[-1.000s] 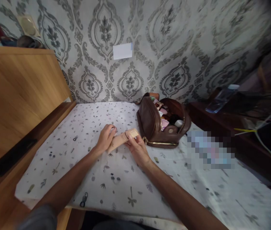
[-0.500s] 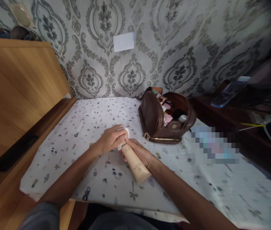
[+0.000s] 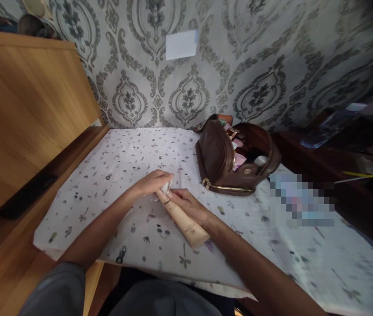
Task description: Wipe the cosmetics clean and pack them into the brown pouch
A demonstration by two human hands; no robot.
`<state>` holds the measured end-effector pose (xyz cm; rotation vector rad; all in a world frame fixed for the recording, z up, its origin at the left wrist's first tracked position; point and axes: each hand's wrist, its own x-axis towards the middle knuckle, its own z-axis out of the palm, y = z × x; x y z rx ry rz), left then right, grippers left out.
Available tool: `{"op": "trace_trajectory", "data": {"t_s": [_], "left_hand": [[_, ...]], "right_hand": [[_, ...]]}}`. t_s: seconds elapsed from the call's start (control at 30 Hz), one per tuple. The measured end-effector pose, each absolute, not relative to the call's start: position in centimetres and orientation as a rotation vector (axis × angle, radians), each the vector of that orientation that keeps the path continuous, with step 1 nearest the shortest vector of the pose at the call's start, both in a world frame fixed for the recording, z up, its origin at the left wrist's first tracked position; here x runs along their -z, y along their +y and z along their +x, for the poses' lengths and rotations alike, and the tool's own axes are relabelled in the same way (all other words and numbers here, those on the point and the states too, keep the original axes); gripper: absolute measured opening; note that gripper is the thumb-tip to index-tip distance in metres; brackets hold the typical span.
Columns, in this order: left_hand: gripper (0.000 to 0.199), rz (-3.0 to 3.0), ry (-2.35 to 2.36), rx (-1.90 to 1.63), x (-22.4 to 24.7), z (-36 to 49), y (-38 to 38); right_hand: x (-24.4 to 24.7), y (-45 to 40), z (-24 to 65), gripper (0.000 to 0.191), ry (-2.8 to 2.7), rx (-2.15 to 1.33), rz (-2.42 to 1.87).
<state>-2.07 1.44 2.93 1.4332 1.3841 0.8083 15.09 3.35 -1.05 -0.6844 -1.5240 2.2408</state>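
A beige squeeze tube (image 3: 186, 224) with small printed lettering lies slanted in front of me, its wide end toward me. My right hand (image 3: 191, 207) is closed around its upper part from the right. At the tube's far, narrow end, my left hand (image 3: 155, 182) has its fingers folded over a white wipe or tissue (image 3: 165, 187), pressed against that end. The cap end is mostly hidden under the fingers and the white material. Both hands are just above a white cloth with small plant prints (image 3: 133, 151).
A brown cosmetic bag (image 3: 217, 151) stands open beyond my right hand, with several small items inside. A pixelated flat item (image 3: 300, 199) lies right of it. Wooden furniture (image 3: 34, 105) borders the left side; a clear bottle (image 3: 333, 125) lies on the dark surface at right.
My left hand's fingers have shifted over the tube's narrow end, and less of the white material shows. The right hand keeps its hold. The view has moved slightly.
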Motion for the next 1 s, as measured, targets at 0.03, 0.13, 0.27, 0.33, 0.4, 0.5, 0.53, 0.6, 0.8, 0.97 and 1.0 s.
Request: {"op": "trace_trajectory", "data": {"t_s": [0.03,0.13,0.27,0.33,0.4,0.5,0.53,0.6,0.8,0.97,1.0], "left_hand": [[0.049,1.344,1.326,-0.817,-2.8,-2.1,1.5],[0.053,1.205,1.205,-0.908,-2.6,-1.9,1.6],[0.051,1.254,1.192,-1.049,-2.3,-1.5,1.7],[0.048,1.317,1.22,-1.116,-2.3,-1.3,1.7],[0.046,1.44,1.261,-1.18,-2.3,-1.2,1.7],[0.045,1.714,1.323,-1.231,-2.5,-1.2,1.5],[0.044,1.817,1.353,-1.226,-2.5,-1.2,1.4],[0.04,2.038,1.447,-1.191,-2.3,-1.4,1.3],[0.036,2.662,1.886,-1.083,-1.0,-1.8,1.4],[0.026,2.946,2.071,-1.307,-0.8,-1.1,1.1],[0.021,2.992,2.041,-1.348,-0.9,-0.9,1.0]], "right_hand": [[1.0,3.3,15.1,0.049,-1.534,-2.232,-0.679],[0.8,3.3,15.3,0.05,-1.535,-2.197,-0.694],[1.0,3.6,15.1,0.052,-1.427,-2.197,-0.706],[1.0,3.8,15.0,0.054,-1.363,-2.175,-0.714],[1.1,3.9,14.9,0.054,-1.304,-2.139,-0.722],[1.1,4.0,14.8,0.051,-1.206,-2.119,-0.735],[1.1,4.0,14.7,0.05,-1.172,-2.122,-0.739],[1.1,3.9,14.6,0.049,-1.114,-2.13,-0.747],[1.1,3.7,14.5,0.051,-1.109,-2.091,-0.741],[0.9,3.5,14.5,0.054,-1.115,-2.006,-0.759],[0.8,3.5,14.5,0.054,-1.104,-2.012,-0.762]]}}
